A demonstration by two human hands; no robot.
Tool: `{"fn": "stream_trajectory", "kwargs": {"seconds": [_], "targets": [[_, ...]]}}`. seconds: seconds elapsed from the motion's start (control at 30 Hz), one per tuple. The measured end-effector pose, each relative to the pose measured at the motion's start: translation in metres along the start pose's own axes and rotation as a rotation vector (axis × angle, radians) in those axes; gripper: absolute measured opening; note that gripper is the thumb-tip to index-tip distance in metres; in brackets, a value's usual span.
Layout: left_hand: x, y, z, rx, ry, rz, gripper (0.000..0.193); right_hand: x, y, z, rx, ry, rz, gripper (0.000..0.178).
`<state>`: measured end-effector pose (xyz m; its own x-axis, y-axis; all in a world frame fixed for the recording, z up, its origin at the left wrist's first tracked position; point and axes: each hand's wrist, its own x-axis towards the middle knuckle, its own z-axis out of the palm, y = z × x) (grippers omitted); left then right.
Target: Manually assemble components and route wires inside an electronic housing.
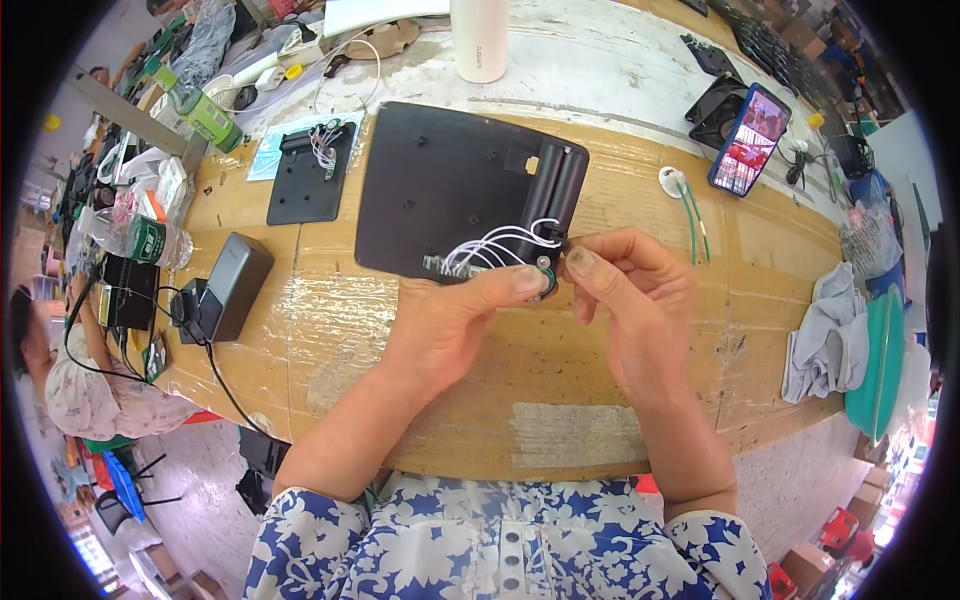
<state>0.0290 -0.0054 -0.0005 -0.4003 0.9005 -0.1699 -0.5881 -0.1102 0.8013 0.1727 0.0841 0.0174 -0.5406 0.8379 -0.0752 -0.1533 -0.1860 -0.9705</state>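
A large black plastic panel lies on the wooden table, with white wires coming off its near right corner. My left hand pinches a small round part at the end of those wires between thumb and fingers. My right hand meets it from the right, thumb and forefinger closed on the same small part and the wire ends. Both hands hover just above the panel's near edge.
A smaller black panel with wires lies to the left, a black power adapter with cable nearer the left edge. A white cylinder stands behind. A phone, green wires, grey cloth and teal dish sit right. Bottles and another person are left.
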Motion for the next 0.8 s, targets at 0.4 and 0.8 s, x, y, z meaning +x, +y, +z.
{"fn": "stream_trajectory", "kwargs": {"seconds": [0.4, 0.8], "targets": [[0.0, 0.013, -0.006, -0.447, -0.121, -0.364, 0.049, 0.0, 0.005, 0.001, -0.05, 0.026, -0.159, 0.008], [0.0, 0.011, -0.008, -0.608, -0.052, -0.401, 0.054, -0.004, 0.006, 0.002, -0.153, 0.049, -0.289, 0.011]]}}
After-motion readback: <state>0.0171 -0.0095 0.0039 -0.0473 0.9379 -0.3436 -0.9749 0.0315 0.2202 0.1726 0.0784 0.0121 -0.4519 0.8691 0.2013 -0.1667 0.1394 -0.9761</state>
